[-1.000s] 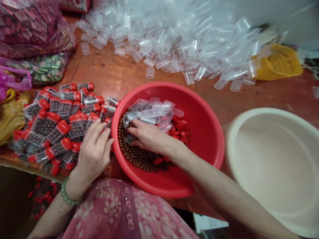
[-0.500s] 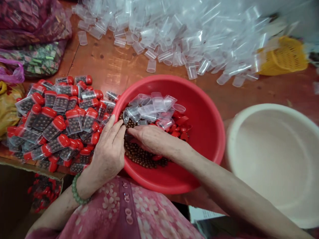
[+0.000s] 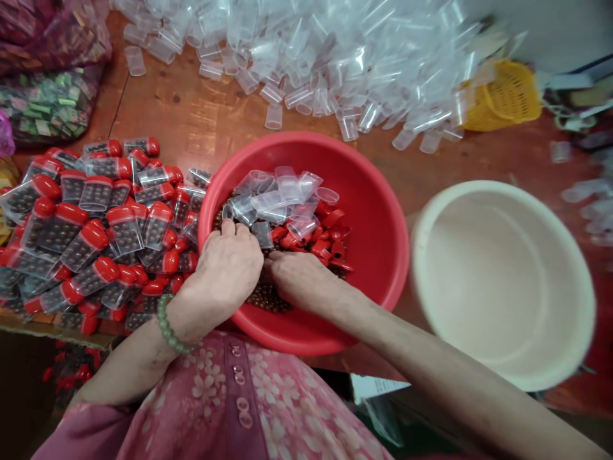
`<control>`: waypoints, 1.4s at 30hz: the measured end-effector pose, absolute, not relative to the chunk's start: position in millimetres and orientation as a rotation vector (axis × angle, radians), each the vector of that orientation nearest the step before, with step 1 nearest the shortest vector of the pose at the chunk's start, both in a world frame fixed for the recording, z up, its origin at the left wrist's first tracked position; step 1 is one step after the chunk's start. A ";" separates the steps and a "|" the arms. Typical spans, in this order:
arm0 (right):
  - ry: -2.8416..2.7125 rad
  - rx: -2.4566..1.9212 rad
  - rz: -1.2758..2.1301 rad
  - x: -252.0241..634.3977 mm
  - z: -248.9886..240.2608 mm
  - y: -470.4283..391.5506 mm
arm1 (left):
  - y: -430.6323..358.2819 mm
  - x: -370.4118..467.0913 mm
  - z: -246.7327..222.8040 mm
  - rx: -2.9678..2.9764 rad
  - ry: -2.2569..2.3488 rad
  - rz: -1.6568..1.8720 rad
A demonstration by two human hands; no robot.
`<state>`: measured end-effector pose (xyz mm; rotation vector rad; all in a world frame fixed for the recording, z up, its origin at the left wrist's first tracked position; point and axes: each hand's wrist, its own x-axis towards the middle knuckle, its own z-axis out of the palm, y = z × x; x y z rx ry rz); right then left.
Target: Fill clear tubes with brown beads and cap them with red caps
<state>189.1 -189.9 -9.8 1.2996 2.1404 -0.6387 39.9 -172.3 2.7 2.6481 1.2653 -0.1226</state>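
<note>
My left hand (image 3: 230, 263), a green bead bracelet at its wrist, reaches over the near left rim of a red basin (image 3: 378, 268). Its fingers are curled together, their tips hidden against the brown beads (image 3: 269, 299) and clear cups. Beside it, my right hand (image 3: 302, 276) is closed, thumb side toward the left hand, low over the beads. Whatever either hand holds is hidden by the fingers. In the basin, just beyond both hands, lie several clear plastic cups (image 3: 268, 201) and a heap of red caps (image 3: 330, 239).
Bead-filled bottles with red caps (image 3: 96, 236) are piled left of the basin. A cream tub (image 3: 483, 300) stands to the right. Loose clear cups (image 3: 325, 70) cover the table's back, near a yellow basket (image 3: 507, 96). A filled purple mesh bag (image 3: 52, 57) sits at far left.
My left hand has left the basin's rim and moved right, in over the beads, with its fingers curling. My right hand stays low in the basin beside it. The view has shifted slightly.
</note>
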 end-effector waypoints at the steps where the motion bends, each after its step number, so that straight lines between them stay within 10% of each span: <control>1: 2.161 1.316 -0.681 188.1 -14.2 -189.2 | -172.1 40.9 3.5 2.641 1.266 -0.171; 16: 2.442 1.635 -1.231 169.9 -56.6 -174.4 | -154.4 35.2 15.3 2.415 1.204 -0.042; 26: 2.397 1.749 -2.292 201.1 -28.0 -179.2 | -132.6 6.5 13.6 2.045 0.884 0.469; 42: 3.016 1.939 -1.414 220.0 25.3 -186.6 | -151.2 26.5 11.8 1.375 0.683 0.594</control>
